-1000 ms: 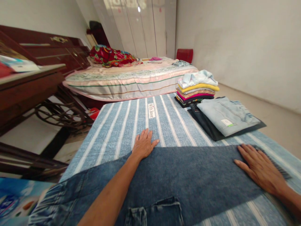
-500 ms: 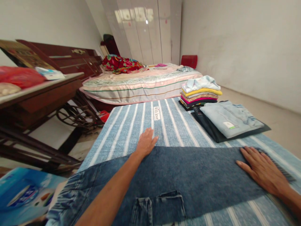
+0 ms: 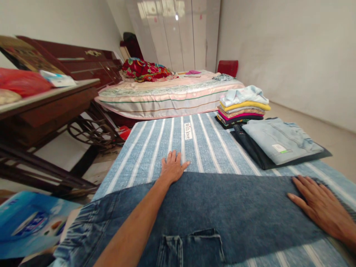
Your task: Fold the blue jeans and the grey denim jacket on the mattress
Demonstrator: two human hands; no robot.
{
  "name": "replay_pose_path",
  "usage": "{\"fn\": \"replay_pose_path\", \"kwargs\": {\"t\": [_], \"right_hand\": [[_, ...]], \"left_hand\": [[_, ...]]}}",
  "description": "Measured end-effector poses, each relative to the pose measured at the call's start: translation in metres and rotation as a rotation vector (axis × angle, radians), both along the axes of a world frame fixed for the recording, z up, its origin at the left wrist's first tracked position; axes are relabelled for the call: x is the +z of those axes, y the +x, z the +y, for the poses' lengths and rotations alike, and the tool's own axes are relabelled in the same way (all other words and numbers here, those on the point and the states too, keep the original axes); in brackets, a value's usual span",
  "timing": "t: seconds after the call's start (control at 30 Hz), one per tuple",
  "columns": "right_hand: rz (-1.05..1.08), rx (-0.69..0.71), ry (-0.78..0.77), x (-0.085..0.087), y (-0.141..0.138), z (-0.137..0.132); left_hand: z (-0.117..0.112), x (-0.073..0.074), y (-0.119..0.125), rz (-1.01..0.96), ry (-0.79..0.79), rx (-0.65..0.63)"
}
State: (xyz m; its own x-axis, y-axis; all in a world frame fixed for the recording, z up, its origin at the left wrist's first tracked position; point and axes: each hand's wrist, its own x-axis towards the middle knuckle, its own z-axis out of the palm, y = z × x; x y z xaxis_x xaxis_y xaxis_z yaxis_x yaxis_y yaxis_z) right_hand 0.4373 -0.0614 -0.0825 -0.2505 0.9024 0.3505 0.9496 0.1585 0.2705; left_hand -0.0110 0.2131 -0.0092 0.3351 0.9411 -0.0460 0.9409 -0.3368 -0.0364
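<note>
Dark blue jeans [image 3: 236,207] lie stretched sideways across a blue-and-white striped cloth [image 3: 144,155], the gathered waist at the left and a patch pocket near the bottom. My left hand [image 3: 173,167] rests at the upper edge of the jeans, fingers spread, its fingertips over the striped cloth. My right hand [image 3: 318,204] lies flat on the leg end at the right, fingers stretched out. Neither hand grips anything. Beyond the right hand lie folded light blue jeans [image 3: 280,139] on top of a folded black garment [image 3: 250,152].
A stack of folded clothes [image 3: 241,107] stands at the table's far right. A bed [image 3: 167,96] lies beyond. To the left are a wooden sewing table [image 3: 55,104] with a treadle wheel and, below, a blue printed package [image 3: 36,226].
My left hand's fingers have spread a little wider. My right hand stays on the leg end of the jeans. The view has shifted slightly.
</note>
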Motion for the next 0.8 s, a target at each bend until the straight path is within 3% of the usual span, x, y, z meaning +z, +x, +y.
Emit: {"fn": "replay_pose_path", "kwargs": {"t": [0.23,0.57,0.8], "right_hand": [[-0.019,0.081,0.028,0.009,-0.002,-0.001],[-0.012,0.086,0.036,0.0,0.006,0.001],[-0.004,0.063,0.073,-0.008,0.009,0.001]], "left_hand": [[-0.001,0.002,0.001,-0.019,-0.063,0.002],[0.002,-0.004,-0.002,-0.173,-0.081,0.01],[0.01,0.019,-0.02,-0.218,-0.022,0.055]]}}
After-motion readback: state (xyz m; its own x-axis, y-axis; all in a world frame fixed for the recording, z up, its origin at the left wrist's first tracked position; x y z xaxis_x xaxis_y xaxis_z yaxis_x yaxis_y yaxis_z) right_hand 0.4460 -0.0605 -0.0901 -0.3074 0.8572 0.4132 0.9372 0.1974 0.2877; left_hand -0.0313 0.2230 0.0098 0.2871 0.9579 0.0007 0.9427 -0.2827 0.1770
